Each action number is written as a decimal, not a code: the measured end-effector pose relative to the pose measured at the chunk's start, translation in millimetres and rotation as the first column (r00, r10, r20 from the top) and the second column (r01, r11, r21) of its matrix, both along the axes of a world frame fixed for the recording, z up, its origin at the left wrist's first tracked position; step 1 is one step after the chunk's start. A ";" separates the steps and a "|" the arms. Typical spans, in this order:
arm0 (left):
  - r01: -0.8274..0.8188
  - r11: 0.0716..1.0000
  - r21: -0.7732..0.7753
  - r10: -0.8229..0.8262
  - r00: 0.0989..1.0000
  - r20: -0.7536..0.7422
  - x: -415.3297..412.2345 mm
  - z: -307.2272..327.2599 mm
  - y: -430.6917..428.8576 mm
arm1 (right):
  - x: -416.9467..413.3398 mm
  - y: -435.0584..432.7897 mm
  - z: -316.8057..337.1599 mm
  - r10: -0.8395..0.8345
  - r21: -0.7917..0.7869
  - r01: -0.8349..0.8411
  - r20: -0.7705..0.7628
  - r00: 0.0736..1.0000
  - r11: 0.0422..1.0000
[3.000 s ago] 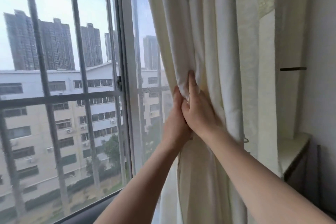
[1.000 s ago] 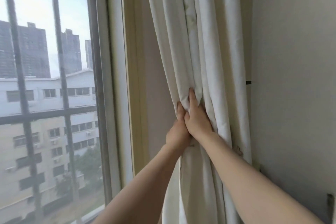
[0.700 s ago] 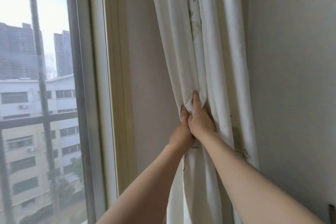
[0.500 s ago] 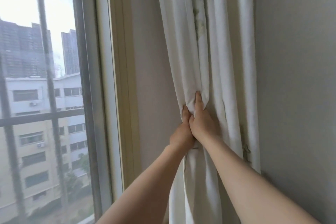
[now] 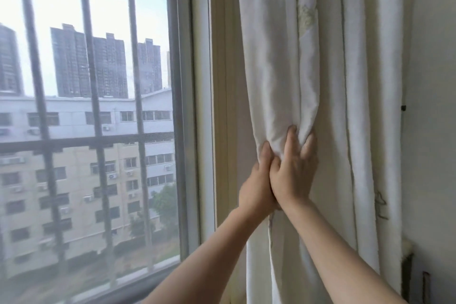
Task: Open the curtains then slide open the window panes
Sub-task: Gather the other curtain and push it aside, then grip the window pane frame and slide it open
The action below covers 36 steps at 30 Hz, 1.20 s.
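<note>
A cream-white curtain (image 5: 278, 57) hangs bunched against the wall to the right of the window. My left hand (image 5: 256, 187) and my right hand (image 5: 293, 175) are pressed together at its left edge, both gripping a gathered fold of the cloth at mid height. The right hand's fingers spread up over the fold. The window pane (image 5: 93, 116) fills the left half, closed, with dark vertical and horizontal security bars behind the glass. Its grey frame (image 5: 179, 106) runs upright between the pane and the curtain.
A cream wall strip (image 5: 222, 81) lies between the window frame and the curtain. A plain wall (image 5: 429, 131) stands at the far right with a small dark clip on it. Buildings show outside through the glass.
The curtain bunch has been pushed right, from covering the right part of the window three seconds ago to lying off the frame against the wall. My right fingers have spread. More pane shows now.
</note>
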<state>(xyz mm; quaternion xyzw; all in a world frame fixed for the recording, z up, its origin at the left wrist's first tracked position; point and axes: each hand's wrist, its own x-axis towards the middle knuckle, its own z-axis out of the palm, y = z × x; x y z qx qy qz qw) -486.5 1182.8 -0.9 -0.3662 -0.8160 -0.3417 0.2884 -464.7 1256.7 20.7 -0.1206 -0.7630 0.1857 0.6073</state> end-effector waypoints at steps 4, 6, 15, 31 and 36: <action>-0.051 0.997 0.049 0.050 0.998 0.032 10.8 -6.3 -32.0 | 2.3 -36.0 -10.8 0.106 0.071 -0.095 -0.173 0.979 0.993; -0.115 0.988 0.101 0.106 0.990 0.093 12.9 -14.5 -63.7 | 1.2 -66.8 -18.5 0.215 0.124 -0.191 -0.220 0.952 0.974; -0.262 0.937 0.233 0.279 0.959 -0.042 22.7 -29.5 -195.7 | 1.6 -191.8 -30.3 0.479 0.272 -0.419 -0.210 0.852 0.866; -0.549 0.796 0.256 0.580 0.812 -0.061 61.9 -42.7 -453.3 | 31.4 -437.9 -53.2 0.767 0.077 -0.777 0.126 0.629 0.625; -0.624 0.738 0.258 0.651 0.759 -0.026 69.3 -46.7 -537.3 | 38.3 -523.0 -53.2 0.809 0.051 -0.825 0.168 0.563 0.563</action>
